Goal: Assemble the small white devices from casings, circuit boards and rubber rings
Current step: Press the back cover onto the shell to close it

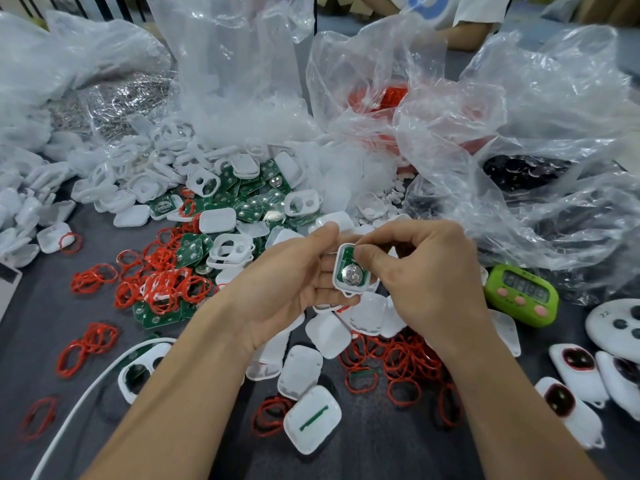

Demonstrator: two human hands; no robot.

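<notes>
My left hand grips a small white casing with a green circuit board and a round silver coin cell seated in it. The thumb and forefinger of my right hand pinch the casing's upper edge over the board. Red rubber rings lie scattered on the dark table, left of my hands, and more red rings sit below my right hand. Loose green circuit boards and white casing halves are piled behind and under my hands.
Crumpled clear plastic bags of parts fill the back and right. A green digital timer stands at the right. Finished white devices with dark buttons lie at the lower right. A white cable crosses the lower left. Another person's arm is at the top.
</notes>
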